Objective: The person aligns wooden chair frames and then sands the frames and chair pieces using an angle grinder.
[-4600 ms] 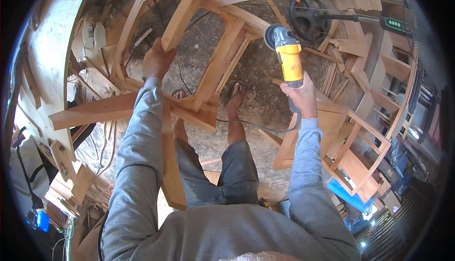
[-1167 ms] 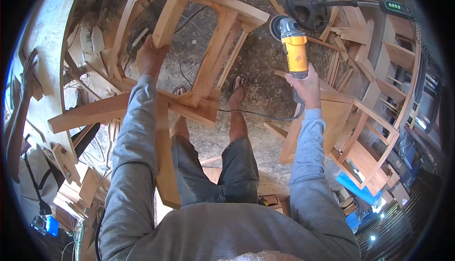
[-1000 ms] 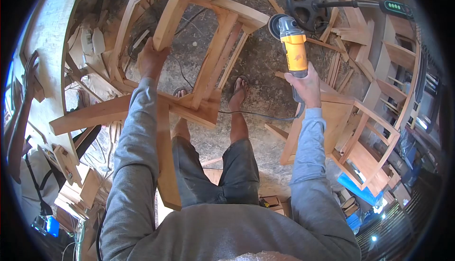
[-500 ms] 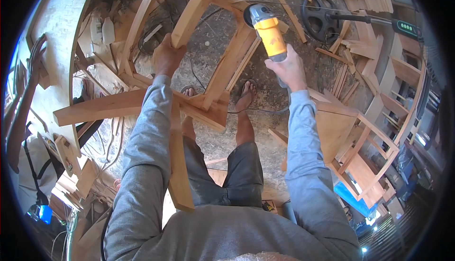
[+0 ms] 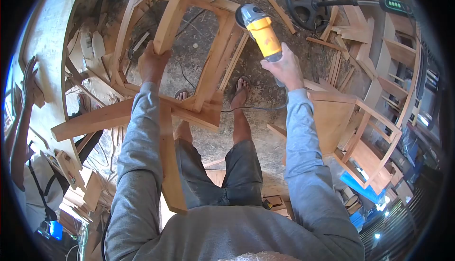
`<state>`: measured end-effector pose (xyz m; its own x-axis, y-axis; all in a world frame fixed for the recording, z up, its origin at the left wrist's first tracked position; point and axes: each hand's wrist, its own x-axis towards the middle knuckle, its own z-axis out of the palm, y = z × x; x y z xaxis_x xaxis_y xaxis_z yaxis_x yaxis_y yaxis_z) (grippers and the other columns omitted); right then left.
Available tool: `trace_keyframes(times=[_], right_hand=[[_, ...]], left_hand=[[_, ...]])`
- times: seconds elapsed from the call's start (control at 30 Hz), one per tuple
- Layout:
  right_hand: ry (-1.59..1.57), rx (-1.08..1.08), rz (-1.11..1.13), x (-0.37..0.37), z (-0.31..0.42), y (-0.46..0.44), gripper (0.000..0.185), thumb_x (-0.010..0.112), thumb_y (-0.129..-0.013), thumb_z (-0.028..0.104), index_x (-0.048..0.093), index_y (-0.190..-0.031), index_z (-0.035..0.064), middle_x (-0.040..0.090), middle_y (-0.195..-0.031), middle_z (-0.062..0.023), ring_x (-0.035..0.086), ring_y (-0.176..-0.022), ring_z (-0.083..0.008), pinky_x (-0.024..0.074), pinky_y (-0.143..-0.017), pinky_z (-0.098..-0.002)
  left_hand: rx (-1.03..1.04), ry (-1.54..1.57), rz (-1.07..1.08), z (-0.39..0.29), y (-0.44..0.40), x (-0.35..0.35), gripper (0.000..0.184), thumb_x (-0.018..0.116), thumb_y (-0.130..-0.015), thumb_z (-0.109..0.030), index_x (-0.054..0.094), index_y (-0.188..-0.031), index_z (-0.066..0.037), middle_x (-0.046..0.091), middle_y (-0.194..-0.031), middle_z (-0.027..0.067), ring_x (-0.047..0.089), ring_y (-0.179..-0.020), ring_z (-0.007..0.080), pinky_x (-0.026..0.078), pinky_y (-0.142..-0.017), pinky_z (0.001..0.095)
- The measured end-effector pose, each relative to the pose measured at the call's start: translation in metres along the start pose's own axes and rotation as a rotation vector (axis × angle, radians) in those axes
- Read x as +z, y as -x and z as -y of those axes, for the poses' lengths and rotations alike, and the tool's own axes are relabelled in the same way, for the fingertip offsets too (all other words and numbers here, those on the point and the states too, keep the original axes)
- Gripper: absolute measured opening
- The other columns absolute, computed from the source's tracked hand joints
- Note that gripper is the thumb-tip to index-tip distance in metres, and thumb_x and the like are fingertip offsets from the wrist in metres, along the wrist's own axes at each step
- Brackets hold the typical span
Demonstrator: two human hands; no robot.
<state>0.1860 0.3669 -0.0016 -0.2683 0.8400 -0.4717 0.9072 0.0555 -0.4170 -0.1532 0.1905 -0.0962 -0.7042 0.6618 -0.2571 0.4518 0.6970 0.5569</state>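
Observation:
My right hand (image 5: 286,67) grips a yellow and grey angle grinder (image 5: 265,38) by its rear body. The grinder's dark disc (image 5: 241,16) is at the upper left end, close to a wooden frame rail. My left hand (image 5: 153,65) is wrapped round a wooden bar (image 5: 171,21) of a chair-like wooden frame (image 5: 215,66). That frame stands tilted in front of my legs, with one long leg (image 5: 171,175) reaching back toward my body and another (image 5: 92,120) pointing left.
Another person's arm (image 5: 23,114) rests by a large plywood panel (image 5: 45,66) on the left. A black wheel-shaped base (image 5: 310,9) stands at upper right. A second wooden frame (image 5: 374,142) is on the right. The grinder's cord (image 5: 256,108) crosses the floor near my feet.
The view has shifted slightly, so the scene sits a little further left. The grinder has tilted a little, its disc staying near the wooden frame. Both hands keep their grips.

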Motion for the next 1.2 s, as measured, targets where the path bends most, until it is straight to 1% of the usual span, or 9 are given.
trace_keyframes(times=[0.17, 0.3, 0.4, 0.5, 0.63, 0.77, 0.93, 1.03, 1.2], right_hand=[[-0.144, -0.052, -0.125, -0.023, -0.060, 0.029, 0.057, 0.086, -0.070, 0.030, 0.062, -0.113, 0.0008, 0.073, -0.099, -0.0264, 0.072, -0.096, -0.0433, 0.0559, -0.082, -0.0476], [-0.362, 0.062, -0.174, -0.016, -0.107, 0.054, 0.050, 0.087, -0.071, 0.026, 0.065, -0.109, 0.0003, 0.075, -0.091, -0.0157, 0.074, -0.083, -0.0299, 0.0565, -0.075, -0.0420], [-0.720, 0.202, -0.049, -0.004, -0.117, 0.073, 0.044, 0.085, -0.075, 0.025, 0.066, -0.107, 0.0005, 0.074, -0.086, -0.0089, 0.072, -0.074, -0.0199, 0.0555, -0.067, -0.0350], [-0.957, 0.155, -0.017, 0.024, -0.127, 0.076, 0.040, 0.084, -0.078, 0.023, 0.065, -0.106, 0.0004, 0.072, -0.083, -0.0069, 0.069, -0.067, -0.0150, 0.0537, -0.061, -0.0306], [-1.237, 0.230, 0.080, 0.048, -0.119, 0.079, 0.039, 0.085, -0.078, 0.021, 0.065, -0.106, 0.0011, 0.070, -0.081, -0.0061, 0.068, -0.063, -0.0151, 0.0552, -0.059, -0.0302], [-1.488, 0.252, 0.094, 0.092, -0.128, 0.076, 0.040, 0.086, -0.078, 0.020, 0.065, -0.107, 0.0021, 0.070, -0.084, -0.0059, 0.070, -0.065, -0.0153, 0.0573, -0.061, -0.0302], [-1.485, 0.236, 0.063, 0.103, -0.126, 0.077, 0.036, 0.083, -0.082, 0.019, 0.065, -0.106, 0.0001, 0.071, -0.084, -0.0091, 0.070, -0.064, -0.0174, 0.0582, -0.058, -0.0309], [-1.473, 0.251, 0.070, 0.099, -0.123, 0.074, 0.037, 0.084, -0.081, 0.020, 0.064, -0.106, 0.0007, 0.070, -0.084, -0.0089, 0.070, -0.063, -0.0176, 0.0583, -0.057, -0.0312], [-1.496, 0.234, 0.052, 0.102, -0.123, 0.067, 0.036, 0.085, -0.081, 0.021, 0.065, -0.104, 0.0013, 0.070, -0.081, -0.0085, 0.070, -0.062, -0.0173, 0.0578, -0.056, -0.0315]], left_hand=[[-0.013, -0.119, 0.023, -0.006, -0.002, -0.005, 0.049, 0.081, -0.076, -0.037, 0.067, -0.113, -0.009, 0.075, -0.097, 0.0206, 0.072, -0.095, 0.0422, 0.054, -0.080, 0.0497], [0.043, -0.119, -0.016, 0.007, -0.008, 0.005, 0.054, 0.082, -0.074, -0.040, 0.068, -0.114, -0.007, 0.074, -0.100, 0.0225, 0.071, -0.097, 0.0429, 0.055, -0.082, 0.0502], [0.078, -0.140, -0.024, 0.008, -0.006, 0.002, 0.057, 0.083, -0.074, -0.043, 0.068, -0.116, -0.007, 0.074, -0.103, 0.0229, 0.071, -0.099, 0.0433, 0.055, -0.083, 0.0500], [0.068, -0.213, -0.005, 0.012, -0.010, 0.003, 0.061, 0.083, -0.074, -0.044, 0.069, -0.119, -0.005, 0.075, -0.104, 0.0225, 0.072, -0.100, 0.0430, 0.056, -0.084, 0.0496], [0.132, -0.280, -0.059, 0.018, -0.014, 0.006, 0.066, 0.084, -0.074, -0.043, 0.069, -0.123, -0.002, 0.075, -0.105, 0.0219, 0.073, -0.100, 0.0405, 0.056, -0.086, 0.0487], [0.065, -0.151, 0.022, 0.009, -0.011, 0.002, 0.068, 0.085, -0.073, -0.042, 0.068, -0.125, -0.001, 0.075, -0.107, 0.0217, 0.073, -0.101, 0.0387, 0.056, -0.088, 0.0472], [0.070, -0.209, 0.015, 0.011, -0.014, 0.003, 0.068, 0.087, -0.072, -0.042, 0.069, -0.124, -0.001, 0.075, -0.108, 0.0217, 0.073, -0.100, 0.0389, 0.056, -0.087, 0.0466], [0.047, -0.260, 0.012, 0.017, -0.017, 0.004, 0.068, 0.090, -0.075, -0.036, 0.066, -0.126, 0.001, 0.075, -0.109, 0.0185, 0.073, -0.099, 0.0315, 0.056, -0.087, 0.0421], [0.037, -0.238, 0.040, 0.019, -0.016, 0.000, 0.069, 0.089, -0.075, -0.040, 0.066, -0.127, 0.000, 0.075, -0.110, 0.0175, 0.073, -0.100, 0.0319, 0.056, -0.087, 0.0424]])
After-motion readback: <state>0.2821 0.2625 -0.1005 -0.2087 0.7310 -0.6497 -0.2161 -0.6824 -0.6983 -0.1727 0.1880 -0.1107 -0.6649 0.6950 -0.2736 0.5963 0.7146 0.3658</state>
